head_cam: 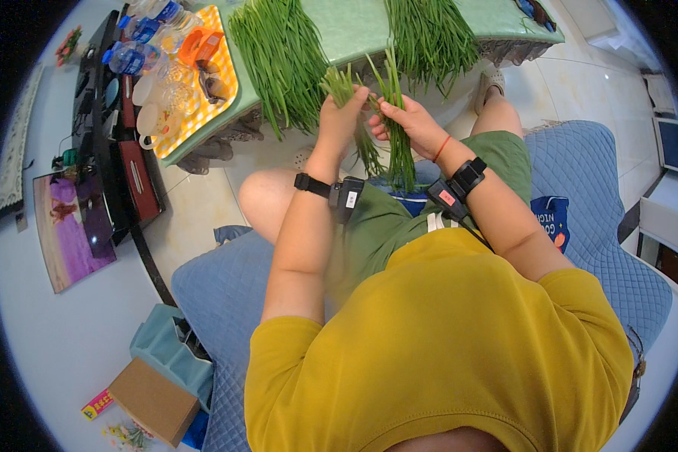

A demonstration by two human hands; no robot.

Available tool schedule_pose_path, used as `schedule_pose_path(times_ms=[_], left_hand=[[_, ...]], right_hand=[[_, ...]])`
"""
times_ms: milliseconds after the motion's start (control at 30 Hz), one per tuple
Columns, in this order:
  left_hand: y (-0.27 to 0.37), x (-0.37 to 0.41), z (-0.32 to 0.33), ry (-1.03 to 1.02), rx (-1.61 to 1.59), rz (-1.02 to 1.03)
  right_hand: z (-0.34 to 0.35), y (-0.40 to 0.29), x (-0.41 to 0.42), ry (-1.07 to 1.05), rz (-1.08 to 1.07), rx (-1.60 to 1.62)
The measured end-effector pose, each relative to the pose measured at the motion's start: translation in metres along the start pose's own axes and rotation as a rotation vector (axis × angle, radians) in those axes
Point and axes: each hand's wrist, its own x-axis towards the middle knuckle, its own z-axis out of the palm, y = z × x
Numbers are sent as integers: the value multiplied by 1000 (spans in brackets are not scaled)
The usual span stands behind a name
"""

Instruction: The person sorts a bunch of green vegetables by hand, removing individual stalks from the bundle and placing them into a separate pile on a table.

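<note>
My left hand (pixel 343 116) is closed around a small bunch of long green stems, probably garlic chives, with pale ends (pixel 339 85) pointing up and leaves hanging below. Beside it, my right hand (pixel 409 121) grips another bunch of green stems (pixel 398 152), which hangs towards my lap. The fingertips of both hands are close together, with thin stalks between them; whether they touch is unclear. Just beyond my hands, a large pile of these greens (pixel 282 62) lies at the left on the green-covered table (pixel 350 31), and a second pile (pixel 429 45) lies at the right.
A yellow checked tray (pixel 226 68) on the table's left holds plastic bottles, cups, sunglasses (pixel 212 85) and an orange container (pixel 199 46). The table edge has a ruffled trim. A blue quilted seat cover (pixel 576 169) is under me. A cardboard box (pixel 152 398) stands at lower left.
</note>
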Motion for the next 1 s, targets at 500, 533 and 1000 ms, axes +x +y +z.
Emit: schedule_pose_path(times_ms=[500,533,1000], left_hand=[[9,9,-26,208,-326,25],[9,10,-25,181,-361,27],[-7,4,-5,-40,-151,-134]], right_hand=[[-36,17,11,493,-89,3],[-41,20,12,486,-77,-31],[-4,2,-3,-53,195,-120]])
